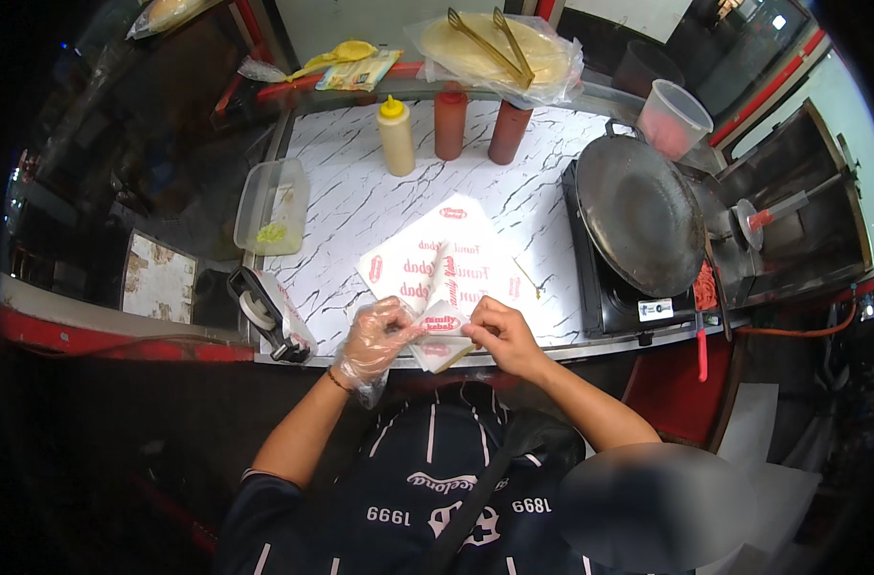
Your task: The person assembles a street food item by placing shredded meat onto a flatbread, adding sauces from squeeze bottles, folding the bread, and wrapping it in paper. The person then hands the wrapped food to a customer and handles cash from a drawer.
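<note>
Pinching both sides of the fold, left hand (376, 335) and bare right hand (504, 335) hold printed paper (489, 259) at the near edge of the table (346, 153); thin sheet may tear if tugged apart, loose plastic glove (362, 359) could slip, unpinned far corner could lift

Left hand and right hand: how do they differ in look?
The left hand wears a clear plastic glove; the right hand is bare. The left hand has a dark bracelet at its wrist; the right hand shows none. Both hands pinch the white printed paper.
</note>
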A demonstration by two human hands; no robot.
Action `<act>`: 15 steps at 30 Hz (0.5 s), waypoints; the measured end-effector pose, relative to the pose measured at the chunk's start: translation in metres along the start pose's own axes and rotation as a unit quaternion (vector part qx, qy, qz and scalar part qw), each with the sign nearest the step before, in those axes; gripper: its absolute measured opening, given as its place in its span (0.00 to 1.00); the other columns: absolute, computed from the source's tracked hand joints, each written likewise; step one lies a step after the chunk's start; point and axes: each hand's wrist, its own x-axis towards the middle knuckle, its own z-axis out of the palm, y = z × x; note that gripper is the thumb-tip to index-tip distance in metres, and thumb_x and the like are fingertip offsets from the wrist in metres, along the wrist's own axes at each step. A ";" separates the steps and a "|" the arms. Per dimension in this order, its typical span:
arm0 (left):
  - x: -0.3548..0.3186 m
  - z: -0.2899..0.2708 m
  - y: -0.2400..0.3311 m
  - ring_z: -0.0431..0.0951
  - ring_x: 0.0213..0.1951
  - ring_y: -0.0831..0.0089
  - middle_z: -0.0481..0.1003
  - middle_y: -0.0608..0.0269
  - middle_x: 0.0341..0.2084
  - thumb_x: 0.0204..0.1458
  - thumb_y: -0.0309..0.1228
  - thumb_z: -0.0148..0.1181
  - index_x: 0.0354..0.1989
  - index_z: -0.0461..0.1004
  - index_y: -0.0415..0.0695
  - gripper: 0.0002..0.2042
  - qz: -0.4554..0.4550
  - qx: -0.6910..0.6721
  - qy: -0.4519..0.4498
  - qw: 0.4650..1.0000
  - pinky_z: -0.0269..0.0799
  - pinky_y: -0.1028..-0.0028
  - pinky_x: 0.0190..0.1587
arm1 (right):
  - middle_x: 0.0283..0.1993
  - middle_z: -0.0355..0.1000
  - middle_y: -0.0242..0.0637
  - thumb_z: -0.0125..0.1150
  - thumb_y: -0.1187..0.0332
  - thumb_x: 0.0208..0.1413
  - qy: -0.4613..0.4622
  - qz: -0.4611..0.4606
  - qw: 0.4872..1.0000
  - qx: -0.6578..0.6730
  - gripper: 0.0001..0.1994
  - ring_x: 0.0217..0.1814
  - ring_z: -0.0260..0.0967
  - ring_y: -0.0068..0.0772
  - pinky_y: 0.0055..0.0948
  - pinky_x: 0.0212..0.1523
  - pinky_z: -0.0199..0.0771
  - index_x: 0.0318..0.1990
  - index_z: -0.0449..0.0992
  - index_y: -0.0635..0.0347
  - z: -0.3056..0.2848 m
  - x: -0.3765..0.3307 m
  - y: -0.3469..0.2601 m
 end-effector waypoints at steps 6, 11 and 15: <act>0.001 0.039 -0.055 0.80 0.24 0.77 0.74 0.63 0.19 0.58 0.27 0.66 0.21 0.72 0.34 0.15 -0.166 -0.098 0.046 0.980 0.76 0.75 0.26 | 0.26 0.74 0.35 0.61 0.68 0.66 -0.003 0.275 0.946 0.170 0.10 0.28 0.72 0.23 0.25 0.32 0.76 0.35 0.78 0.68 0.009 0.006 0.047; 0.006 0.032 -0.071 0.79 0.23 0.77 0.77 0.61 0.19 0.57 0.29 0.67 0.23 0.76 0.33 0.14 -0.207 -0.010 0.011 0.978 0.76 0.73 0.26 | 0.26 0.73 0.36 0.67 0.66 0.61 0.012 0.149 0.986 -0.071 0.14 0.27 0.73 0.25 0.26 0.31 0.75 0.50 0.76 0.63 0.006 0.017 0.024; 0.009 0.026 -0.070 0.81 0.21 0.75 0.77 0.58 0.18 0.56 0.32 0.69 0.21 0.73 0.34 0.17 -0.192 0.031 0.016 0.981 0.74 0.72 0.24 | 0.29 0.74 0.43 0.71 0.66 0.54 -0.012 0.063 0.970 -0.234 0.25 0.33 0.77 0.40 0.36 0.37 0.76 0.59 0.72 0.58 0.011 0.053 0.024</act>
